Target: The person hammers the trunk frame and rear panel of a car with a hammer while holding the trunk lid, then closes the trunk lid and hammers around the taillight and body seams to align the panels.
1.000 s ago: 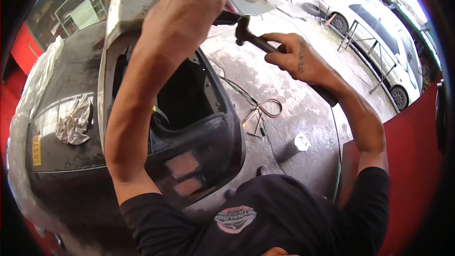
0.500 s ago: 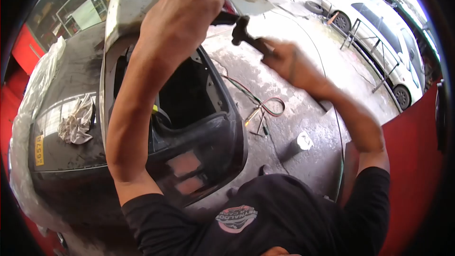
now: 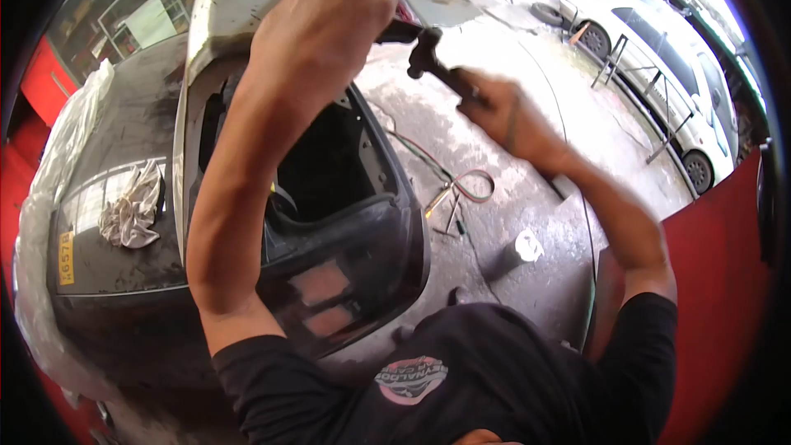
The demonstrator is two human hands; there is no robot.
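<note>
My right hand [image 3: 503,115] is wrapped round the handle of a hammer [image 3: 427,53], its dark head raised toward the back end of the car. My left hand [image 3: 325,21] is up at the pale, scuffed trunk lid [image 3: 235,8], beside the red tail lamp [image 3: 405,10]. Its fingers are bent over the lid's edge, and what they grip is hidden behind the hand. Below the wrist, a dark opening [image 3: 317,169] shows in the car's rear corner. The black bumper [image 3: 362,272] sits under that opening.
A crumpled rag [image 3: 132,210] lies on the dark bodywork near plastic sheeting [image 3: 70,128]. Hoses with a torch [image 3: 445,198] and a can [image 3: 527,245] are on the concrete floor. A white car [image 3: 659,49] stands behind metal stands [image 3: 651,82]; a red panel [image 3: 700,280] is at right.
The view has shifted very slightly. Both hands and the hammer keep nearly the same position against the car.
</note>
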